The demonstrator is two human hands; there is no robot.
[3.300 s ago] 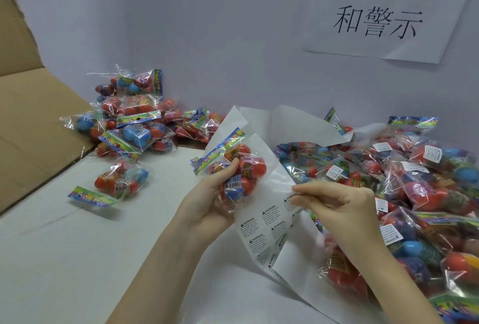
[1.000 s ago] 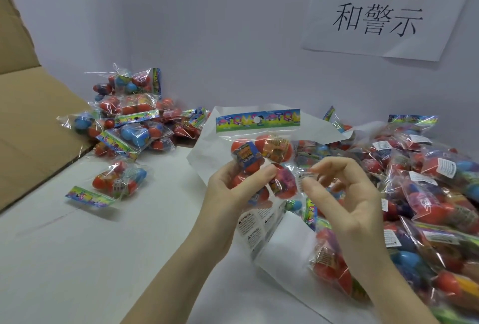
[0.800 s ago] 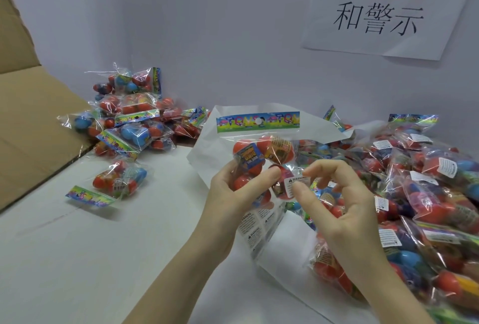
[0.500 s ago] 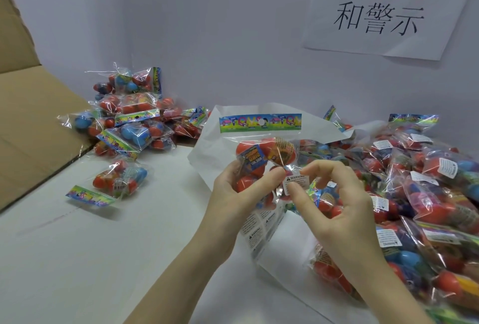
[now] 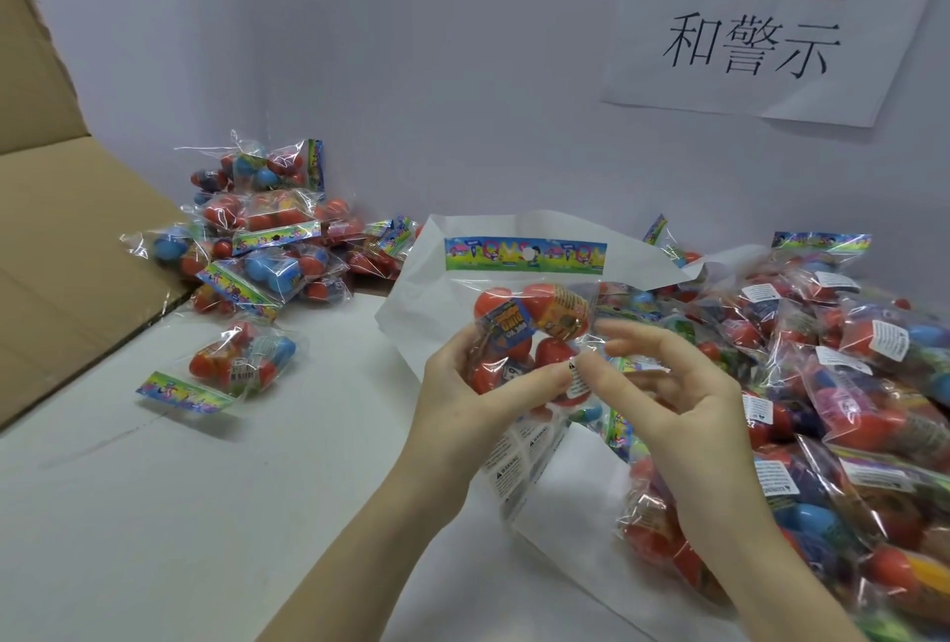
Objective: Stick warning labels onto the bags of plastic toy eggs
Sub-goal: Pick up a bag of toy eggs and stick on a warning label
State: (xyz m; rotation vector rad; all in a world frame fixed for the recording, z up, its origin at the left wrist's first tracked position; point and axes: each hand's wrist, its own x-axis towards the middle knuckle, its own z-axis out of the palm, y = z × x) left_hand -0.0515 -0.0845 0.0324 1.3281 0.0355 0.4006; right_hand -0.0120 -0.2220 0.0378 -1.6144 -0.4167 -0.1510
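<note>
My left hand [image 5: 475,397] grips a clear bag of plastic toy eggs [image 5: 532,320] upright by its lower part, thumb across the front. The bag has a colourful header card on top and red eggs inside. A small white warning label [image 5: 576,378] sits on the bag's lower right front. The thumb of my right hand [image 5: 668,400] touches that label, and its other fingers are spread loosely beside the bag. The white label sheet [image 5: 519,459], with several warning labels on it, hangs behind and below the bag.
A heap of egg bags bearing white labels [image 5: 843,384] fills the right side. A pile of bags [image 5: 267,240] lies at the back left, with one bag [image 5: 241,364] apart in front. A cardboard box flap [image 5: 61,240] stands at left. A paper sign [image 5: 761,19] hangs on the wall.
My right hand peeled a label off the sheet, carried it to the bag raised by my left hand, and now its fingers have spread with the label on the bag.
</note>
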